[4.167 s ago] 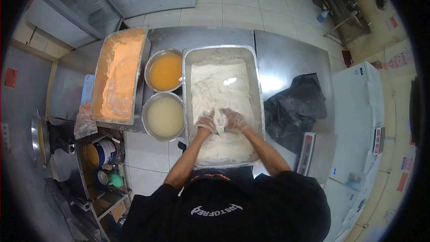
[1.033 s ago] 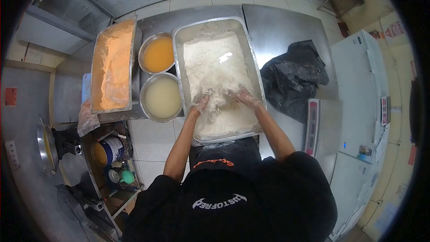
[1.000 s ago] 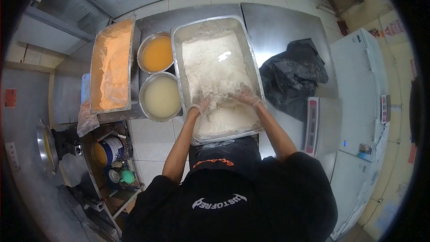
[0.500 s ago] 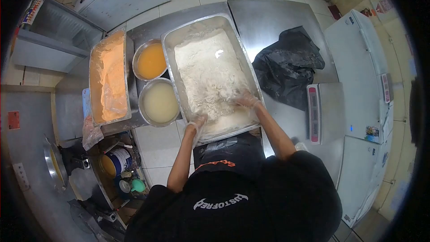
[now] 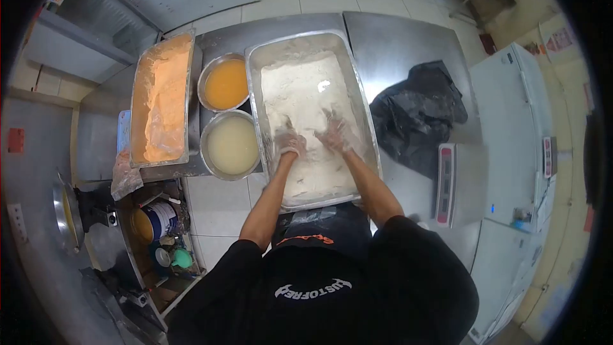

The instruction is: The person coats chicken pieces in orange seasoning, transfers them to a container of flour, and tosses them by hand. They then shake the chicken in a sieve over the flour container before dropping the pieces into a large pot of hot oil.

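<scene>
A deep steel tray (image 5: 253, 83) holds a broad bed of white flour-like powder (image 5: 300, 80). Both hands wear thin clear plastic gloves dusted with the powder. My left hand (image 5: 290, 142) reaches into the tray left of centre, its stretched fingers partly sunk in the powder. Beside it, my right hand (image 5: 338, 137) touches the powder with fingers apart, the tips partly covered. A small gap lies between the hands, and neither grips an object.
Left of the tray stand a bowl of orange liquid (image 5: 226, 85), a bowl of pale cloudy liquid (image 5: 232, 145) and a long tray of orange powder (image 5: 167, 99). To the right lie a crumpled black plastic bag (image 5: 418, 105) and a scale (image 5: 461, 185) on the steel table (image 5: 408, 41).
My hands have moved from the near sides of the tray inward and farther away, closer together. The powder between them looks smoother. The view has shifted slightly.
</scene>
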`<state>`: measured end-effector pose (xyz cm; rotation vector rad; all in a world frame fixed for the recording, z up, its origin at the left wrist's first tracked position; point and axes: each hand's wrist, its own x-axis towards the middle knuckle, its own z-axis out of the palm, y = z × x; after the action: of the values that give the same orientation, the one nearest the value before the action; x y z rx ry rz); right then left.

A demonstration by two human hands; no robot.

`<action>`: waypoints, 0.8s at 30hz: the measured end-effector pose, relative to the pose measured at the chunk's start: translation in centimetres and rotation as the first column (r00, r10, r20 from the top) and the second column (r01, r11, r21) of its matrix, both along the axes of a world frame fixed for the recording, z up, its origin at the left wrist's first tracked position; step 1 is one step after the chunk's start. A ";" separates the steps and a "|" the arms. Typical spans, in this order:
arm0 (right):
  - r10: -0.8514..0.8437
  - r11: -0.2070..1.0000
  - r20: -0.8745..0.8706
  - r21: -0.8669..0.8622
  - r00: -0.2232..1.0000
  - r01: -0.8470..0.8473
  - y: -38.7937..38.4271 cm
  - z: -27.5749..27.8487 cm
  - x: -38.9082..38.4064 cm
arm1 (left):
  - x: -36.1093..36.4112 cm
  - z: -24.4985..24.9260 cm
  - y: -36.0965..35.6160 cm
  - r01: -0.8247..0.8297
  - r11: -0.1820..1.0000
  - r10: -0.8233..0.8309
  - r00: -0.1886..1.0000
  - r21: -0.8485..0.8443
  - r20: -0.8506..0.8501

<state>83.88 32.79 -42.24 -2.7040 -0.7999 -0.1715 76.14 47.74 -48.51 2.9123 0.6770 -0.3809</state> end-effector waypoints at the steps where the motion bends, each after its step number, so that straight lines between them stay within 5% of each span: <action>1: 0.155 0.977 -0.284 0.187 0.946 -0.104 1.2 -0.7 2.2 | 0.7 2.8 0.4 -0.143 0.903 0.202 0.974 -0.405 0.106; 2: 0.175 0.973 -0.277 0.194 0.945 -0.124 1.6 -0.2 3.7 | 0.2 4.0 1.1 -0.158 0.903 0.219 0.969 -0.399 0.113; 4: 0.431 0.861 -0.591 0.044 0.681 -0.507 1.0 2.1 5.8 | -2.5 5.0 1.6 -0.094 0.887 0.075 0.995 -0.453 -0.060; 5: 0.430 0.840 -0.710 0.089 0.557 -0.536 1.9 4.7 7.2 | -2.7 5.5 2.1 -0.052 0.873 -0.013 0.992 -0.486 -0.129; 6: 0.426 0.841 -0.709 0.082 0.562 -0.534 2.2 4.6 7.9 | -2.6 6.2 2.3 -0.009 0.852 -0.108 0.975 -0.524 -0.192; 8: 0.158 0.983 -0.411 0.147 0.898 -0.106 3.4 4.3 9.3 | -1.6 8.2 3.3 0.027 0.824 -0.194 0.952 -0.566 -0.237; 9: 0.138 0.990 -0.217 0.027 0.966 -0.136 4.8 3.3 8.9 | -1.4 9.3 4.3 -0.017 0.847 -0.135 0.960 -0.532 -0.246; 11: 0.294 0.956 -0.248 0.093 0.923 -0.279 6.4 2.4 7.2 | 0.0 8.2 6.2 -0.133 0.816 0.027 0.981 -0.562 -0.194; 13: 0.445 0.895 -0.275 0.168 0.853 -0.413 7.3 2.7 6.0 | 1.7 9.8 7.1 -0.104 0.837 -0.046 0.965 -0.537 -0.258; 16: 0.597 0.580 -0.774 0.233 0.212 -0.781 5.1 4.7 6.1 | 0.8 10.9 4.6 0.059 0.890 -0.184 0.954 -0.452 -0.238; 17: 0.594 0.582 -0.776 0.231 0.214 -0.780 3.7 5.1 5.9 | -0.3 10.9 3.5 0.123 0.906 -0.217 0.956 -0.404 -0.196; 19: 0.399 0.760 -0.596 -0.210 0.696 -0.615 0.4 5.6 4.2 | -1.8 10.7 0.0 0.182 0.914 -0.250 0.957 -0.362 -0.149; 21: 0.326 0.807 -0.563 -0.252 0.759 -0.534 -0.7 4.0 0.7 | -2.3 10.2 -3.5 -0.054 0.982 0.040 0.996 -0.181 -0.082; 22: 0.250 0.849 -0.524 -0.285 0.814 -0.444 -0.9 2.5 0.0 | -2.2 8.8 -3.7 -0.058 0.981 0.045 0.996 -0.184 -0.076; 23: 0.216 0.842 -0.714 -0.209 0.666 -0.497 -1.4 -1.3 1.0 | -2.5 6.3 -3.8 -0.068 0.955 0.055 0.997 -0.288 -0.053; 24: 0.209 0.844 -0.717 -0.211 0.666 -0.492 -2.1 -2.1 1.7 | -2.9 4.9 -4.0 -0.071 0.918 0.062 0.997 -0.390 -0.035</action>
<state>85.62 30.73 -44.39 -2.5335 -1.1780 1.1216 73.19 43.79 -43.63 2.5029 0.6183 -0.4791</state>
